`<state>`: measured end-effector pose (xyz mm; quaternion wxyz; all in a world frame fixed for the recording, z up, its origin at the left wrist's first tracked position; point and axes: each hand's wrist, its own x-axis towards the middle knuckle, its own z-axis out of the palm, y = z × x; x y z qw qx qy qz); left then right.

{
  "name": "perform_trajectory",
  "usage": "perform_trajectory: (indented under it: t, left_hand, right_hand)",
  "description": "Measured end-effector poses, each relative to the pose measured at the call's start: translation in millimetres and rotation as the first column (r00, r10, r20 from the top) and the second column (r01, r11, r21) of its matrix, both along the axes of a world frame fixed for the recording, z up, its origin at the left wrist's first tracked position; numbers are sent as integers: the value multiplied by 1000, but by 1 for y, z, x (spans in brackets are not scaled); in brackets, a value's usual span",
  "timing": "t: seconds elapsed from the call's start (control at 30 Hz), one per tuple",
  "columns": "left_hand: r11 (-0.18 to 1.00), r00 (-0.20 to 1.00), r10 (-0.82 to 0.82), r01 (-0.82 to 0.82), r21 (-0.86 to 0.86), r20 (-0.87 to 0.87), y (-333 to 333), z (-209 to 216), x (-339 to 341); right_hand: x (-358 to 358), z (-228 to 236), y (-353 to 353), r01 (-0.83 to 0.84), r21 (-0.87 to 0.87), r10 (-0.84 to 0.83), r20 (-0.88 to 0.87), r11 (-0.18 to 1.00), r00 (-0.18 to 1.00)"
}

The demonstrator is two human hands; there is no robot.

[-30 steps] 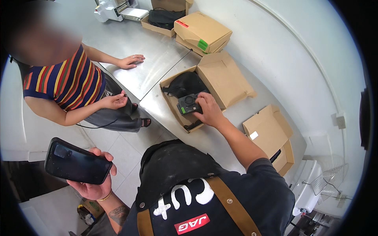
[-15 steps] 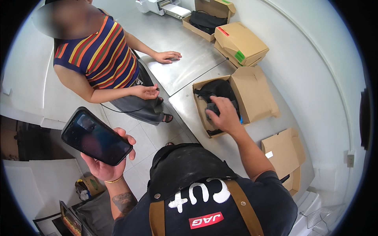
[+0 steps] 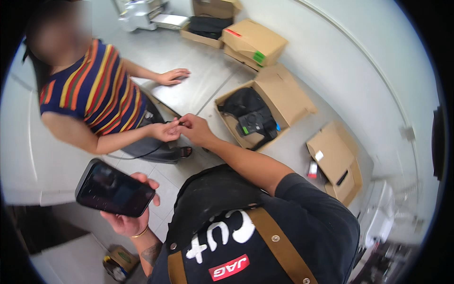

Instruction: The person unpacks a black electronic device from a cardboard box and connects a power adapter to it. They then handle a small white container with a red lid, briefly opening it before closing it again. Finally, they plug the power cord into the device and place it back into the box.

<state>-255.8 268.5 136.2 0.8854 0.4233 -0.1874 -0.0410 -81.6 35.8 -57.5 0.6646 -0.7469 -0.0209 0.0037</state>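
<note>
My left hand point(image 3: 126, 222) holds a black smartphone point(image 3: 113, 187) at the lower left, its dark screen facing up. My right hand point(image 3: 196, 130) reaches across to a co-worker's hand point(image 3: 163, 131), and the fingertips meet. Between them is the small dark end of a thin black cable point(image 3: 130, 158), pinched by my thumb and finger. The cable's tip is mostly hidden by the fingers. Right of my hand stands an open cardboard box point(image 3: 288, 96) with a black fabric bundle point(image 3: 243, 100) and a dark boxy device point(image 3: 251, 124) inside.
The co-worker, in a striped top point(image 3: 97, 90), rests the other hand point(image 3: 174, 76) on the metal table point(image 3: 201, 85). A closed carton point(image 3: 257, 38), another open box point(image 3: 205, 35) and a white machine point(image 3: 142, 14) stand farther back. One more opened box point(image 3: 333, 149) lies at the right.
My right hand has left the open box and moved left to the co-worker's hand, taking hold of the cable end. The phone remains in my left hand. The view has shifted.
</note>
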Motion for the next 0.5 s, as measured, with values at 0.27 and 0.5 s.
perform_trajectory:
  t: [0.27,0.5]
  left_hand:
    - [980,982,-188,188,63,-11,53,-6,49]
    - [928,931,-362,364,81,-38,44,-5,98]
  right_hand:
    - [-35,20,21,277,9,-278,19,961,961]
    - [-96,46,-41,322,674,-352,-97,665,931]
